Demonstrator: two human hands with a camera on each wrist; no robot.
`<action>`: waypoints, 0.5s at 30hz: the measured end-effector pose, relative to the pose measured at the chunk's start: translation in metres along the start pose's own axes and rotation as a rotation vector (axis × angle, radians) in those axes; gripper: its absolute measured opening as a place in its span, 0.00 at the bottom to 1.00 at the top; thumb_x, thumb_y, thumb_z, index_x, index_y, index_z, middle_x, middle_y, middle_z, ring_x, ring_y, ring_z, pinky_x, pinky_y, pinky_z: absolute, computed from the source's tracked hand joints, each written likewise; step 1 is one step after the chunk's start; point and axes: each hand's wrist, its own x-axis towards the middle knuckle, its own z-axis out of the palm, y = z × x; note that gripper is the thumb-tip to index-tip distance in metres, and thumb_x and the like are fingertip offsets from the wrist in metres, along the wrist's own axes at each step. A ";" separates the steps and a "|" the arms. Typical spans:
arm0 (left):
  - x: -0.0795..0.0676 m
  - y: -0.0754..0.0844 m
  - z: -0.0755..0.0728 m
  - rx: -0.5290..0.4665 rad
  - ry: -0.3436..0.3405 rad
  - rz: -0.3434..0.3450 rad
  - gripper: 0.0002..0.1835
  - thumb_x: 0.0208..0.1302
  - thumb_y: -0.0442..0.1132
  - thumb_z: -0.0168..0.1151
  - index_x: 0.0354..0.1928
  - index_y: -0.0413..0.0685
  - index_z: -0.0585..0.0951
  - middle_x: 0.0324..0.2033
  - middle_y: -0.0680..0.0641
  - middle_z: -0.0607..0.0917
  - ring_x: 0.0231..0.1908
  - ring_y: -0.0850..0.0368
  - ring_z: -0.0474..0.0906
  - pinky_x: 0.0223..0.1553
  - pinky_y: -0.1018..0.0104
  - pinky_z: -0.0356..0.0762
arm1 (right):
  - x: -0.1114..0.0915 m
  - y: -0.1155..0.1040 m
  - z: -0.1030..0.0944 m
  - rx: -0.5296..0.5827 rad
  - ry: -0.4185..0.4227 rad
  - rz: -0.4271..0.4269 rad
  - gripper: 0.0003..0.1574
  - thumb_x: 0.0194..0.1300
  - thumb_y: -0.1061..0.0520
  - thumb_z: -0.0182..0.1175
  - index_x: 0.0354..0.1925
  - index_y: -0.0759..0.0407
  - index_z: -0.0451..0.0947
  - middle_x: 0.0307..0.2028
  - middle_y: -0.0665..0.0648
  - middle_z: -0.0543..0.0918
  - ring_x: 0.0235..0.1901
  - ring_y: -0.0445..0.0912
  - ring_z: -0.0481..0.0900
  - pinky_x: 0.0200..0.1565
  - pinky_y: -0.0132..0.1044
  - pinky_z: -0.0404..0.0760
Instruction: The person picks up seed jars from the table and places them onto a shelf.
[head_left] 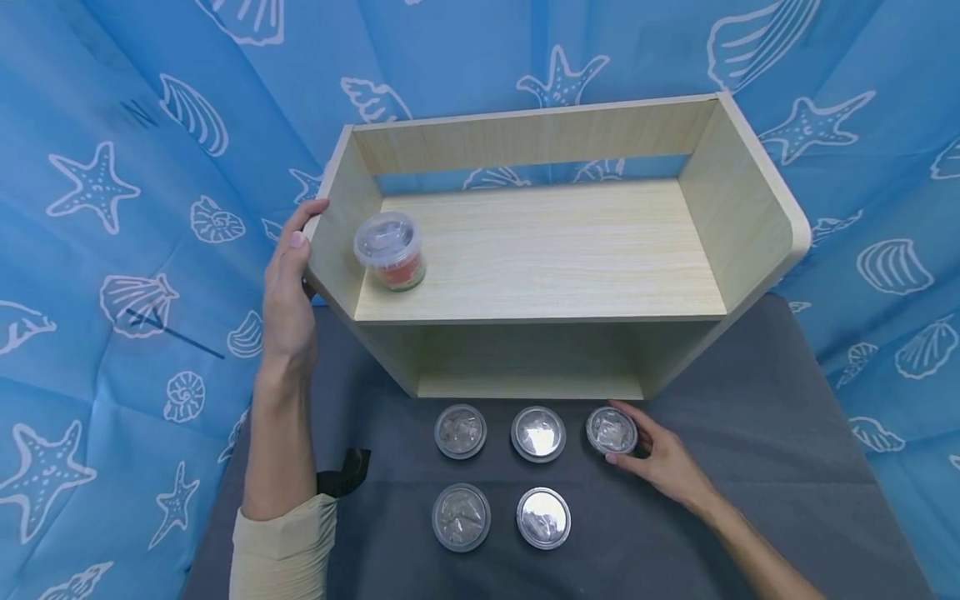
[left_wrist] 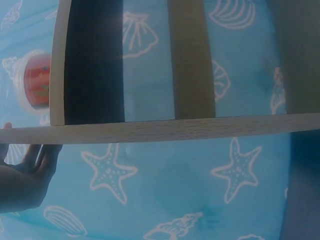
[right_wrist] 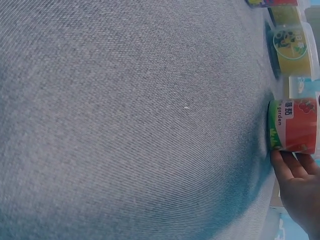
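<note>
My left hand (head_left: 288, 292) holds the side panel of a pale wooden shelf (head_left: 555, 250), with fingers at its outer face and a fingertip over the edge. In the left wrist view, that hand (left_wrist: 25, 175) is partly hidden by the panel. On the upper board, near that side, stands a clear-lidded plastic tub (head_left: 392, 250) with a red label. My right hand (head_left: 667, 462) grips another lidded tub (head_left: 611, 431) between thumb and fingers, in front of the shelf. The right wrist view shows this tub's red tomato label (right_wrist: 297, 125) and the fingers around its side, close over the grey cloth.
Several more lidded tubs, such as one at the front left (head_left: 461, 517) and one in the middle (head_left: 538, 434), stand on the grey tablecloth (head_left: 622, 542). A yellow-labelled tub (right_wrist: 292, 50) appears in the right wrist view. A blue seashell-patterned curtain (head_left: 187, 275) hangs behind and beside the shelf.
</note>
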 end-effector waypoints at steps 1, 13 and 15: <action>0.000 0.000 0.000 0.000 -0.003 -0.004 0.24 0.77 0.49 0.38 0.68 0.55 0.73 0.63 0.46 0.70 0.58 0.46 0.65 0.52 0.55 0.62 | 0.000 -0.001 0.000 -0.008 0.003 0.005 0.50 0.54 0.58 0.76 0.72 0.54 0.65 0.63 0.66 0.73 0.55 0.49 0.78 0.49 0.24 0.76; 0.000 0.001 -0.001 -0.007 -0.013 -0.007 0.24 0.77 0.49 0.38 0.68 0.55 0.73 0.63 0.46 0.70 0.57 0.45 0.65 0.49 0.55 0.61 | 0.002 -0.018 -0.006 0.018 0.022 -0.032 0.48 0.57 0.59 0.74 0.72 0.58 0.64 0.65 0.67 0.70 0.54 0.46 0.79 0.46 0.25 0.77; 0.000 0.002 -0.001 -0.008 -0.016 -0.006 0.24 0.77 0.49 0.38 0.68 0.55 0.73 0.63 0.46 0.70 0.58 0.46 0.65 0.49 0.55 0.61 | 0.002 -0.021 -0.007 0.030 0.010 -0.035 0.48 0.57 0.59 0.74 0.72 0.58 0.64 0.66 0.67 0.70 0.55 0.41 0.78 0.47 0.24 0.77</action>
